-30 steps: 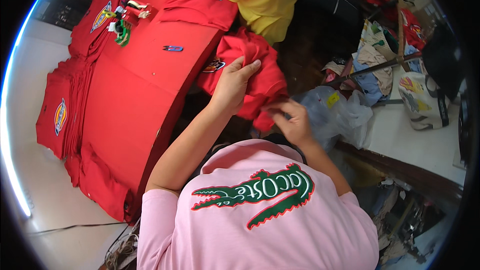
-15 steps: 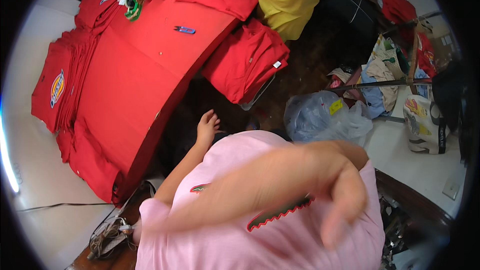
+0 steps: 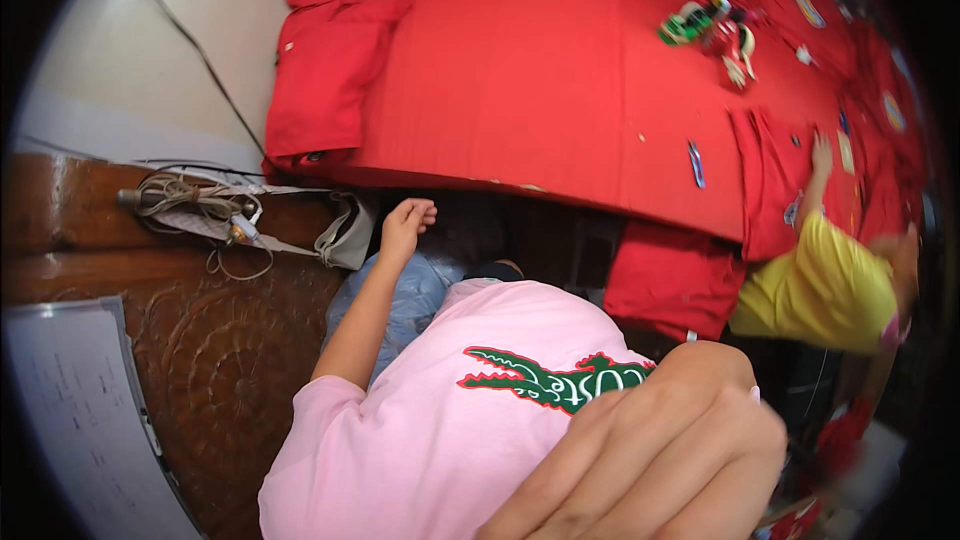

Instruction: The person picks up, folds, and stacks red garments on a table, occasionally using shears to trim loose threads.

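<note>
My left hand (image 3: 404, 227) hangs below the near edge of a table (image 3: 500, 90) with a red top. Its fingers are loosely curled together, and nothing shows in them. Very close to the view, my right hand (image 3: 660, 450) is raised in front of my pink shirt (image 3: 400, 440). Its back is turned to view and its fingers stretch toward the lower edge, where the tips are cut off. I see no object in it. Beneath my left forearm lies a pale bluish plastic bag (image 3: 400, 305).
A folded red shirt (image 3: 325, 90) lies at the table's left. Blue snips (image 3: 696, 165), a green tape dispenser (image 3: 686, 24) and a red one (image 3: 720, 40) lie farther right. A co-worker in yellow (image 3: 830, 280) reaches onto red shirts. Coiled cable (image 3: 190, 195) and a whiteboard (image 3: 90, 420) are left.
The view has swung left, so the table and co-worker now appear farther right. My right hand has turned its back to view. My left hand's fingers have drawn together.
</note>
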The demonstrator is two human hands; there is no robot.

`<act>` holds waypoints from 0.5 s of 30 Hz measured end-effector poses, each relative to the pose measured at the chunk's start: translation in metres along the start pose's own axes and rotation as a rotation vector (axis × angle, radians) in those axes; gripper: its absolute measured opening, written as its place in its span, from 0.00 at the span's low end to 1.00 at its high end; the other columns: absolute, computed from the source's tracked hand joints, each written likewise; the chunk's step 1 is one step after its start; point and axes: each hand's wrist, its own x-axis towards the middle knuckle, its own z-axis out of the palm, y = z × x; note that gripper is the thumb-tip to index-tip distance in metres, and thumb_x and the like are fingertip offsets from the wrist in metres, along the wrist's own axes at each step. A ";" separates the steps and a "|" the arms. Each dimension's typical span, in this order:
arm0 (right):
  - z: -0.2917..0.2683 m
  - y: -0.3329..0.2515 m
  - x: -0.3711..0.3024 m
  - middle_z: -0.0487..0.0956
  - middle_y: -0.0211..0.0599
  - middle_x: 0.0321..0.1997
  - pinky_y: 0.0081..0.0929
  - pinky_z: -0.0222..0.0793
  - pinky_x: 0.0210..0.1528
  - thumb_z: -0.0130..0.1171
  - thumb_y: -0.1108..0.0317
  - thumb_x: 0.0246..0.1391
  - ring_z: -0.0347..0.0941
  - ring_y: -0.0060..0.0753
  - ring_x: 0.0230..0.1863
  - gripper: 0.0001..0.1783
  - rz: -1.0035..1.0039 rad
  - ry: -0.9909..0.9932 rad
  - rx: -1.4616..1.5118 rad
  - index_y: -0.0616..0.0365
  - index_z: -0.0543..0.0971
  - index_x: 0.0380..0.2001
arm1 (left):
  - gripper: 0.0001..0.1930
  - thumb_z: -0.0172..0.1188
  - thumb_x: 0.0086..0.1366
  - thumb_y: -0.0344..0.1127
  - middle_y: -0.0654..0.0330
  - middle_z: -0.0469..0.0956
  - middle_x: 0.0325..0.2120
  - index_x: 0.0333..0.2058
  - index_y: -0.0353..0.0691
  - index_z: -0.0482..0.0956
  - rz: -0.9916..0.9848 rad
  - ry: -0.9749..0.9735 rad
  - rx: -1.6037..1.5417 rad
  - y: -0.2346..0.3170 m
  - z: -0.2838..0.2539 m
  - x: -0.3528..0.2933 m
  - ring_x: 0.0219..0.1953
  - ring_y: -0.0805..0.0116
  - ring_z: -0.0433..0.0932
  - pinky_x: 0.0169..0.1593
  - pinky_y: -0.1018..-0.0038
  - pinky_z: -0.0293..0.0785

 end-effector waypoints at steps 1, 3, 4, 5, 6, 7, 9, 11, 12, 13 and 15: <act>-0.018 0.011 0.017 0.86 0.56 0.27 0.24 0.81 0.23 0.67 0.75 0.57 0.85 0.38 0.24 0.10 0.036 -0.117 -0.029 0.75 0.84 0.28 | 0.12 0.56 0.74 0.38 0.58 0.86 0.38 0.43 0.36 0.84 0.121 0.063 0.103 0.009 -0.010 0.013 0.38 0.67 0.85 0.41 0.74 0.77; -0.045 0.028 0.036 0.86 0.52 0.30 0.25 0.80 0.27 0.66 0.77 0.55 0.85 0.35 0.27 0.05 0.249 -0.206 -0.122 0.71 0.83 0.32 | 0.11 0.58 0.72 0.37 0.55 0.85 0.40 0.42 0.37 0.84 0.403 0.193 0.514 0.043 -0.033 0.042 0.41 0.57 0.85 0.48 0.65 0.78; -0.059 0.028 0.048 0.86 0.51 0.32 0.29 0.79 0.33 0.61 0.73 0.59 0.85 0.36 0.29 0.09 0.417 -0.177 -0.202 0.70 0.81 0.37 | 0.10 0.59 0.71 0.37 0.54 0.85 0.41 0.42 0.37 0.84 0.449 0.218 0.594 0.064 -0.035 0.063 0.43 0.55 0.84 0.50 0.62 0.77; -0.078 0.027 0.060 0.85 0.51 0.35 0.33 0.79 0.38 0.56 0.69 0.63 0.84 0.37 0.32 0.13 0.592 -0.143 -0.272 0.69 0.79 0.42 | 0.10 0.60 0.69 0.36 0.53 0.84 0.42 0.42 0.37 0.83 0.482 0.250 0.685 0.081 -0.041 0.080 0.45 0.52 0.83 0.52 0.60 0.77; -0.092 0.027 0.071 0.85 0.50 0.37 0.37 0.78 0.43 0.51 0.65 0.68 0.83 0.39 0.34 0.16 0.752 -0.116 -0.355 0.69 0.77 0.47 | 0.09 0.62 0.68 0.36 0.52 0.83 0.43 0.41 0.38 0.83 0.529 0.278 0.771 0.097 -0.045 0.102 0.47 0.50 0.82 0.55 0.58 0.76; -0.110 0.033 0.082 0.84 0.50 0.40 0.40 0.77 0.49 0.46 0.61 0.72 0.83 0.40 0.37 0.20 0.927 -0.096 -0.421 0.68 0.75 0.52 | 0.12 0.63 0.67 0.36 0.51 0.81 0.48 0.45 0.38 0.82 0.498 0.318 0.818 0.103 -0.057 0.122 0.51 0.51 0.80 0.58 0.57 0.73; -0.166 0.073 0.106 0.83 0.55 0.54 0.43 0.75 0.61 0.51 0.61 0.71 0.81 0.46 0.55 0.22 1.070 -0.159 -0.334 0.69 0.76 0.57 | 0.18 0.65 0.64 0.37 0.48 0.77 0.56 0.52 0.38 0.80 0.433 0.381 0.907 0.111 -0.075 0.162 0.60 0.51 0.76 0.65 0.55 0.68; -0.223 0.088 0.093 0.80 0.55 0.59 0.42 0.70 0.67 0.53 0.60 0.70 0.77 0.48 0.62 0.24 1.283 -0.181 -0.508 0.66 0.74 0.62 | 0.29 0.67 0.62 0.39 0.44 0.69 0.64 0.61 0.37 0.72 0.477 0.548 1.084 0.121 -0.078 0.203 0.66 0.46 0.68 0.69 0.51 0.62; -0.249 0.092 0.078 0.77 0.54 0.63 0.41 0.64 0.71 0.54 0.60 0.70 0.72 0.48 0.66 0.26 1.387 -0.209 -0.561 0.65 0.72 0.65 | 0.35 0.68 0.61 0.39 0.42 0.64 0.68 0.65 0.36 0.69 0.493 0.631 1.183 0.125 -0.079 0.221 0.70 0.44 0.64 0.72 0.49 0.58; -0.267 0.092 0.063 0.74 0.52 0.67 0.41 0.58 0.74 0.54 0.59 0.70 0.68 0.48 0.71 0.29 1.486 -0.226 -0.630 0.65 0.70 0.67 | 0.38 0.67 0.61 0.39 0.41 0.61 0.69 0.68 0.36 0.65 0.417 0.629 1.257 0.131 -0.075 0.239 0.71 0.40 0.61 0.73 0.47 0.55; -0.296 0.097 0.039 0.70 0.47 0.72 0.39 0.47 0.78 0.54 0.57 0.70 0.59 0.44 0.77 0.31 1.444 -0.637 -0.869 0.65 0.68 0.69 | 0.44 0.67 0.61 0.39 0.39 0.53 0.73 0.72 0.35 0.57 0.244 0.623 1.415 0.137 -0.077 0.264 0.73 0.34 0.54 0.75 0.43 0.48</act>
